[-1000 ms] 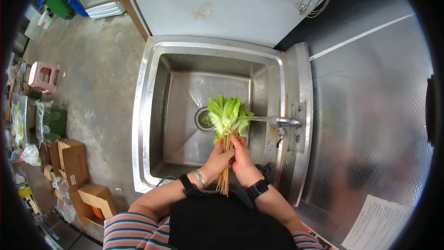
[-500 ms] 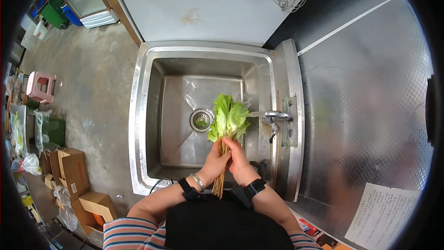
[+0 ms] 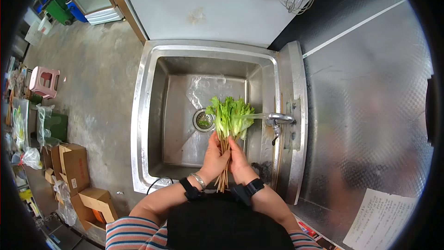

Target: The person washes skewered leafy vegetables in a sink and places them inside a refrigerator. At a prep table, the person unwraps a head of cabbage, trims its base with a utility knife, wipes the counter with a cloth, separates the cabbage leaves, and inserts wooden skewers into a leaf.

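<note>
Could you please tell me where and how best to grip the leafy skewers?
Probably by the bare sticks, close to the leaves, coming from the wearer's side: the sticks are slim, bunched and point that way, whereas the leaves fan out and meet water from the tap.

A steel sink (image 3: pixel 140 111) with a broad raised rim and one square basin stands beside a grey floor (image 3: pixel 111 92). In the basin's bottom sits a round drain (image 3: pixel 204 120), with small green scraps (image 3: pixel 202 123) lying in it. The bottom has a wet shine above the drain. A tap (image 3: pixel 280 118) is fixed along the sink's right edge. On the floor to the left stand a pink stool (image 3: pixel 37 81) and an open cardboard box (image 3: pixel 95 199), with a small pale scrap (image 3: pixel 120 192) lying near the box.
</note>
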Tool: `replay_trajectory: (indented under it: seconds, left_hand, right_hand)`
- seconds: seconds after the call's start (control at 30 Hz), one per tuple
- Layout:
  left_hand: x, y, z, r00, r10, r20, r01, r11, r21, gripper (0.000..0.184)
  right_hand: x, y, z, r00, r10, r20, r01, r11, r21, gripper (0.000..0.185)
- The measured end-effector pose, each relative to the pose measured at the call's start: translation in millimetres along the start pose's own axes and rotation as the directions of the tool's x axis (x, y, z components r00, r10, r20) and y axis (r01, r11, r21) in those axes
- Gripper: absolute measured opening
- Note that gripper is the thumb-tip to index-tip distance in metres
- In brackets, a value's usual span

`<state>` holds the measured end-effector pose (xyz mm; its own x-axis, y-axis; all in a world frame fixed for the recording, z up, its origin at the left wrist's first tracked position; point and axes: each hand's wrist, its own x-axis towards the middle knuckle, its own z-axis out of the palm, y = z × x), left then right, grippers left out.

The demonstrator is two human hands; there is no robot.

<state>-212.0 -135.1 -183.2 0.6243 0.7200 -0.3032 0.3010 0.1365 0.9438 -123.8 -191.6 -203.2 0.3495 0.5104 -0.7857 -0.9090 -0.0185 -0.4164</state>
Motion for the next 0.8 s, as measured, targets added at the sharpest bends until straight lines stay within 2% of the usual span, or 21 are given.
replay_trajectory:
  seconds: [0.03, 0.07, 0.1, 0.17, 0.2, 0.23, 0.33, 0.37, 0.43, 0.47, 0.53, 0.57, 0.67, 0.77, 0.8]
  left_hand:
    - [0.3, 3.3, -3.2, 0.997, -0.069, 0.033, 0.072, 0.989, -0.127, 0.074]
    - [3.2, -1.5, -3.1, 0.988, -0.153, 0.031, 0.156, 0.978, -0.136, 0.073]
    - [7.5, -4.1, -2.2, 0.988, -0.153, 0.032, 0.156, 0.978, -0.135, 0.073]
    - [16.1, -9.2, -2.3, 0.974, -0.224, 0.021, 0.224, 0.964, -0.139, 0.068]
    - [20.0, -4.2, -6.0, 0.974, -0.227, 0.0, 0.225, 0.963, -0.151, 0.053]
    - [24.1, 0.4, -11.3, 0.974, -0.227, -0.003, 0.224, 0.963, -0.15, 0.053]
    - [36.6, 10.3, -23.8, 0.884, -0.45, 0.124, 0.465, 0.819, -0.337, 0.038]
    - [38.7, 7.8, -23.1, 0.883, -0.453, 0.123, 0.466, 0.817, -0.338, 0.038]
    - [43.0, 1.8, -19.5, 0.871, -0.485, 0.07, 0.474, 0.796, -0.378, 0.037]
    - [44.1, -1.3, -18.1, 0.87, -0.489, 0.069, 0.476, 0.794, -0.379, 0.037]
    - [46.2, -5.5, -14.8, 0.869, -0.456, 0.191, 0.493, 0.781, -0.384, 0.031]
    - [48.2, -7.0, -12.6, 0.869, -0.457, 0.191, 0.494, 0.78, -0.383, 0.031]
    - [55.2, -5.2, -5.6, 0.865, -0.467, 0.183, 0.496, 0.741, -0.453, 0.025]
    - [63.0, -5.0, 1.0, 0.905, -0.412, 0.106, 0.413, 0.791, -0.451, 0.021]
    - [67.2, -10.0, 3.2, 0.924, -0.375, 0.077, 0.375, 0.845, -0.382, 0.022]
  right_hand:
    - [6.2, 1.3, -4.4, 0.999, 0.015, 0.034, -0.016, 1.0, 0.011, 0.032]
    - [11.3, 2.1, -8.3, 0.997, 0.029, 0.07, -0.031, 0.999, 0.02, 0.03]
    - [13.5, 1.7, -7.3, 0.997, 0.029, 0.07, -0.03, 0.999, 0.021, 0.03]
    - [18.6, 2.3, -3.2, 0.999, -0.039, 0.012, 0.039, 0.998, -0.048, 0.034]
    - [18.8, 2.1, 2.4, 0.989, -0.09, -0.12, 0.085, 0.995, -0.044, 0.032]
    - [16.5, 0.5, 2.8, 0.989, -0.088, -0.118, 0.084, 0.996, -0.044, 0.032]
    - [7.1, -6.8, 1.7, 0.987, -0.061, -0.146, 0.038, 0.987, -0.155, 0.028]
    - [6.5, -7.2, -2.9, 0.987, -0.058, -0.147, 0.035, 0.987, -0.157, 0.028]
    - [4.6, -7.8, -11.6, 0.994, 0.068, -0.086, -0.078, 0.99, -0.117, 0.031]
    - [5.4, -4.8, -13.7, 0.99, 0.064, -0.129, -0.079, 0.991, -0.111, 0.032]
    - [7.0, -2.7, -19.3, 0.992, 0.079, -0.097, -0.088, 0.991, -0.096, 0.032]
    - [7.9, -2.7, -21.9, 0.994, 0.089, -0.061, -0.094, 0.992, -0.081, 0.031]
    - [3.1, -11.4, -14.1, 0.996, 0.067, -0.062, -0.075, 0.99, -0.123, 0.029]
    - [2.7, -14.3, -7.3, 1.0, 0.012, -0.01, -0.013, 0.997, -0.072, 0.028]
    - [2.6, -14.0, -6.8, 1.0, 0.011, -0.009, -0.011, 0.997, -0.071, 0.028]
